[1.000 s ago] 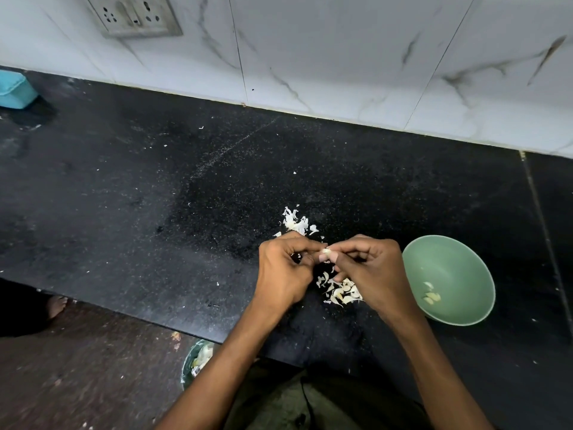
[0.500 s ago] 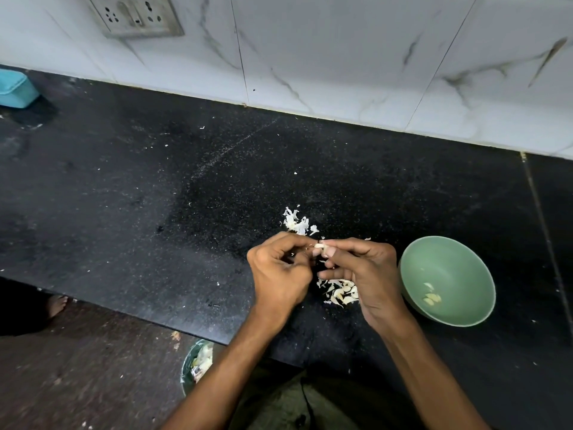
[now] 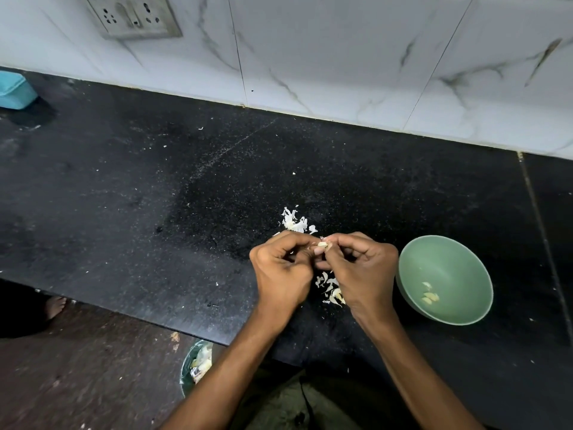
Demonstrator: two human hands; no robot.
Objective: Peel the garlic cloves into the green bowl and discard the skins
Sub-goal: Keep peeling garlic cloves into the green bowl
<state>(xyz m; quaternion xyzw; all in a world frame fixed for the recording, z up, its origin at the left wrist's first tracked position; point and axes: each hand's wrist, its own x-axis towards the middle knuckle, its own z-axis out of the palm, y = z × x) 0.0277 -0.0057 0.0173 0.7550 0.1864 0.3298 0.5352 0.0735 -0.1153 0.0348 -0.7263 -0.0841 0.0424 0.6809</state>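
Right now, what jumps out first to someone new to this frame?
The two hands, left hand and right hand, meet over the black counter, both pinching one garlic clove. White skins lie scattered just beyond and beneath them. To the right stands the green bowl with a few peeled cloves inside, and a bin with scraps sits on the floor below the counter edge.

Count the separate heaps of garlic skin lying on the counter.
2: one skin heap just beyond the hands, another skin pile under and between them, partly hidden. Scattered flecks not counted.
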